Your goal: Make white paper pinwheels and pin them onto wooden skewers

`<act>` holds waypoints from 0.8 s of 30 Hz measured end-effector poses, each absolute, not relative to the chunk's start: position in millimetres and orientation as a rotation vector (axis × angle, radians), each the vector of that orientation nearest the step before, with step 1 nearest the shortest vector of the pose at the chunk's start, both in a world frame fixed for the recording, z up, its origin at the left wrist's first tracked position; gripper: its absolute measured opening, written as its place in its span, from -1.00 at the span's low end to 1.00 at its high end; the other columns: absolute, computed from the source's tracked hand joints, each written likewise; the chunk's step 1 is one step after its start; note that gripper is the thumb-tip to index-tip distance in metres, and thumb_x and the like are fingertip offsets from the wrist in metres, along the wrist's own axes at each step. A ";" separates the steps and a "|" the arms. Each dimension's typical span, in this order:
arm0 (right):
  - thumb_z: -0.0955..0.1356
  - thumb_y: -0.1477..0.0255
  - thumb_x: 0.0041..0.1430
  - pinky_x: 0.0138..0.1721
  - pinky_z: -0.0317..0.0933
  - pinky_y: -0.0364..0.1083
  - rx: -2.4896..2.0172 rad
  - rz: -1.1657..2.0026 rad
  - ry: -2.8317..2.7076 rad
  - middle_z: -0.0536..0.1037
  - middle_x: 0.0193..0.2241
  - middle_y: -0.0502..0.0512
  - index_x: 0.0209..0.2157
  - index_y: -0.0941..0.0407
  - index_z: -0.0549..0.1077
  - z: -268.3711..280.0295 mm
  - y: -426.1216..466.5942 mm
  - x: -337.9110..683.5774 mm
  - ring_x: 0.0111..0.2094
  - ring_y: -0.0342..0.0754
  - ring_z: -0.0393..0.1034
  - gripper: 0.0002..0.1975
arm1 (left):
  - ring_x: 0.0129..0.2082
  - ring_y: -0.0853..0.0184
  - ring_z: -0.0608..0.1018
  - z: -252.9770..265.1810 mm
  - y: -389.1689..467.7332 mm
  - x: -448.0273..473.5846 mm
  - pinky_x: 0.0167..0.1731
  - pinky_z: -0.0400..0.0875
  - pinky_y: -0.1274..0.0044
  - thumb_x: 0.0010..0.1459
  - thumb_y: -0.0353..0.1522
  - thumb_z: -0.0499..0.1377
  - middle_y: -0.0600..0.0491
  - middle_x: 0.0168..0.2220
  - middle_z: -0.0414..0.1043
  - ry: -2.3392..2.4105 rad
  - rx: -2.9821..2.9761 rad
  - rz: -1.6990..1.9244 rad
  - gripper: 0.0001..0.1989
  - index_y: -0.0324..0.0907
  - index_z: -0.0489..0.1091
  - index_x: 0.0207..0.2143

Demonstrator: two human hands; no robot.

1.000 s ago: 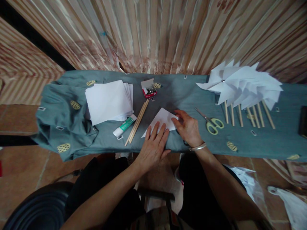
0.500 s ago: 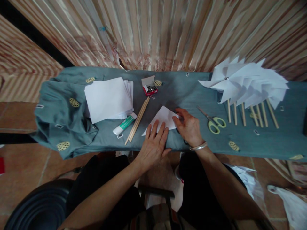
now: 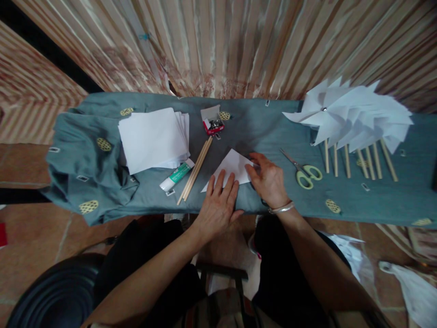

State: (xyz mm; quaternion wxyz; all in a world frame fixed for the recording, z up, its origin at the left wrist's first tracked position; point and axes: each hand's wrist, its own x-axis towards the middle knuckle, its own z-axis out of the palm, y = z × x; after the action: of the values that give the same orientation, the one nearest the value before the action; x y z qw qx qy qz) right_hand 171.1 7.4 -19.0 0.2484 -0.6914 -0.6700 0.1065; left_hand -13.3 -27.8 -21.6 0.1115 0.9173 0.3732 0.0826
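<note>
A white sheet of paper (image 3: 235, 162), folded into a triangle, lies on the cloth-covered table in front of me. My left hand (image 3: 220, 200) rests flat across its lower left part, fingers spread. At the paper's right corner, the thumb and forefinger of my right hand (image 3: 268, 180) close round the edge; the other fingers are partly hidden. A silvery bracelet circles that wrist. Scissors (image 3: 302, 173) with light green handles lie just right of my right hand. Left of the paper are a few thin wooden sticks (image 3: 195, 171) and a green-and-white glue tube (image 3: 176, 175).
A stack of white paper (image 3: 155, 139) sits at the left. Behind the sticks stands an open red-and-white box (image 3: 213, 122) of small metal pins. Several paper pinwheels (image 3: 355, 114) on sticks overlap at the right. A pleated curtain (image 3: 218, 45) hangs behind the table (image 3: 259, 123).
Both hands stay almost in place on the folded paper. The whole view has shifted very slightly; nothing on the table has visibly been moved.
</note>
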 end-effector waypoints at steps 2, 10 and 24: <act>0.20 0.31 0.29 -0.08 0.32 0.10 -1.886 0.263 -1.845 0.61 -0.17 0.28 0.03 0.21 0.40 -18.7 6.4 170.4 -0.18 0.15 0.50 -0.61 | 0.36 -0.18 -0.06 -21.3 -27.7 -13.0 0.25 -0.06 -0.03 0.20 -0.10 0.11 -0.34 0.32 0.04 1.100 2.700 0.234 -0.28 -0.42 0.09 0.24; 0.20 0.24 0.31 0.13 0.09 0.21 -1.848 0.124 -1.937 0.44 0.09 0.38 0.22 0.24 0.19 -18.4 -13.2 158.5 0.12 0.21 0.29 -0.46 | 0.36 -0.15 -0.07 -23.0 -27.8 -12.4 0.25 -0.08 -0.04 0.21 -0.08 0.08 -0.33 0.32 0.04 1.101 2.710 0.228 -0.27 -0.40 0.07 0.27; 0.14 0.24 0.34 0.22 -0.06 0.25 -1.960 0.058 -1.859 0.20 0.26 0.42 0.29 0.20 0.07 -30.8 -29.3 171.0 0.30 0.17 0.03 -0.43 | 0.34 -0.16 0.02 -22.9 -26.9 -16.0 0.25 0.01 0.02 0.19 -0.06 0.10 -0.33 0.31 0.06 1.101 2.752 0.238 -0.27 -0.41 0.13 0.23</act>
State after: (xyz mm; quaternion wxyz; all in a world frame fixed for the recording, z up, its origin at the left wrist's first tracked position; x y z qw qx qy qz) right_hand 171.0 -29.3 -30.8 0.2178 -0.7080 -0.6714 0.0209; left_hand -16.0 -26.9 -22.9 0.0838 0.9222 0.3690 0.0798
